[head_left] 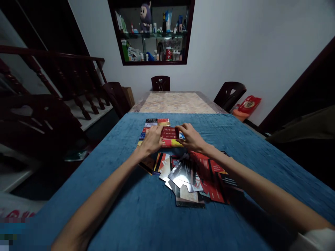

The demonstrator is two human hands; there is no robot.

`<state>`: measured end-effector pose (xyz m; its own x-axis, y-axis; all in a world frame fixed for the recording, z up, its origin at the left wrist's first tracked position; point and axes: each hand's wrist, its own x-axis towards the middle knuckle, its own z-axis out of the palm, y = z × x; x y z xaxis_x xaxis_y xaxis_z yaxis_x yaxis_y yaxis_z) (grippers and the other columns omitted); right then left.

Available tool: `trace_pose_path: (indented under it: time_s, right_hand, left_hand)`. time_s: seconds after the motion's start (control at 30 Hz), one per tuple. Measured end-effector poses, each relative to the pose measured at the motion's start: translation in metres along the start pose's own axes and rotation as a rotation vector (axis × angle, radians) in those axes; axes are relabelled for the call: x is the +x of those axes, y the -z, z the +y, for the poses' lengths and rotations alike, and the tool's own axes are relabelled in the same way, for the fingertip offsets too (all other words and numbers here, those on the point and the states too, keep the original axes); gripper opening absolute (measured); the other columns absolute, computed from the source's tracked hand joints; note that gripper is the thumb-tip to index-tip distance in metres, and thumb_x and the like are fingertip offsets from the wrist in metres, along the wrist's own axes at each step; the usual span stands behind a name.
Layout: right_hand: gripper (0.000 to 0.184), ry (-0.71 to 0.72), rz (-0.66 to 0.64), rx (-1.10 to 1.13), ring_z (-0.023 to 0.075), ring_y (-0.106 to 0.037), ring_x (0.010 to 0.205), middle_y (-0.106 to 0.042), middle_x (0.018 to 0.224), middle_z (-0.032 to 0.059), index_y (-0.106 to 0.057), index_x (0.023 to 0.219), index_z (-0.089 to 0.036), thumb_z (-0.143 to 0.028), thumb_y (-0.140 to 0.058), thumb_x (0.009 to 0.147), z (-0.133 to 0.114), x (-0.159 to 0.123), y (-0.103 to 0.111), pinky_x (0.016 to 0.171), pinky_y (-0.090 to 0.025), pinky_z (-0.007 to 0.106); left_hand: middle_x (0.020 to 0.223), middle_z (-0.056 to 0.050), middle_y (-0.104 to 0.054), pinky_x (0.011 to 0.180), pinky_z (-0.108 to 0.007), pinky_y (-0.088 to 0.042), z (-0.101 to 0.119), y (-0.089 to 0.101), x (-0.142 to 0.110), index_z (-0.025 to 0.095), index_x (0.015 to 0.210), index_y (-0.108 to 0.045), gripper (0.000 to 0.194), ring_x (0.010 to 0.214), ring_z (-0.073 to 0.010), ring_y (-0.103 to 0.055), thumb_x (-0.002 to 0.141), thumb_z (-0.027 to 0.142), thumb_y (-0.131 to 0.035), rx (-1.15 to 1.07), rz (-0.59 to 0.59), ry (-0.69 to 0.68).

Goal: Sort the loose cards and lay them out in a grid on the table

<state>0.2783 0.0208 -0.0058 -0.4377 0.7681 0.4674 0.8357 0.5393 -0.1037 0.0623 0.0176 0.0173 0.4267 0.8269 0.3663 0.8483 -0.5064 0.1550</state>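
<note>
While the left hand (152, 139) and the right hand (192, 137) pinch a dark red card (170, 132) by its opposite ends, it sits above the laid-out cards (163, 121), which form rows under and beside the hands; nearer the person, a loose pile of cards (185, 174), overlapping at many angles, lies partly beneath the right forearm; all rest on a blue cloth (110, 195) over the near part of a table (178, 101), with chairs (160, 83) around its far part and a shelf cabinet (154, 63) in the wall beyond

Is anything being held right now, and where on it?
Yes, a dark red card: the left hand has its left edge, the right hand its right edge.
</note>
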Motion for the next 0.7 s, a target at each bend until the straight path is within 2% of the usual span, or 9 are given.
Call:
trace_pose_path:
  time_s: [0.13, 0.37, 0.53, 0.7]
  right_hand:
    - [0.048, -0.030, -0.076, -0.043, 0.0270, -0.049, 0.104, -0.056, 0.116, 0.0132, -0.054, 0.129, -0.019, -0.028, -0.066, 0.084, -0.009, 0.035, -0.010, 0.086, -0.045, 0.037]
    - [0.048, -0.057, -0.232, -0.045, 0.0291, -0.049, 0.115, -0.056, 0.127, 0.0170, -0.052, 0.133, -0.014, -0.029, -0.062, 0.088, -0.024, 0.080, -0.029, 0.092, -0.044, 0.036]
    - [0.041, -0.076, -0.265, -0.021, 0.0281, -0.052, 0.117, -0.059, 0.126, 0.0165, -0.056, 0.127, -0.014, -0.028, -0.061, 0.089, -0.026, 0.104, -0.045, 0.093, -0.043, 0.035]
    - [0.036, -0.075, -0.299, -0.010, 0.0258, -0.059, 0.109, -0.064, 0.122, 0.0150, -0.063, 0.117, -0.014, -0.033, -0.064, 0.087, -0.024, 0.124, -0.057, 0.091, -0.044, 0.030]
  left_hand:
    - [0.127, -0.015, -0.061, 0.098, -0.045, -0.045, -0.025, 0.002, 0.011, 0.015, 0.136, -0.050, 0.052, 0.120, -0.0309, -0.053, 0.084, 0.012, -0.054, 0.037, -0.018, 0.076]
    - [0.118, -0.014, -0.063, 0.096, -0.043, -0.046, -0.066, -0.004, 0.025, 0.016, 0.129, -0.057, 0.046, 0.114, -0.0303, -0.056, 0.083, 0.013, -0.053, 0.083, -0.056, 0.172]
    - [0.113, -0.014, -0.065, 0.095, -0.042, -0.048, -0.089, -0.009, 0.037, 0.016, 0.125, -0.061, 0.044, 0.110, -0.0314, -0.058, 0.082, 0.016, -0.054, 0.081, -0.093, 0.209]
    - [0.112, -0.012, -0.066, 0.095, -0.039, -0.048, -0.108, -0.016, 0.050, 0.016, 0.124, -0.063, 0.044, 0.108, -0.0292, -0.061, 0.081, 0.014, -0.053, 0.082, -0.126, 0.229]
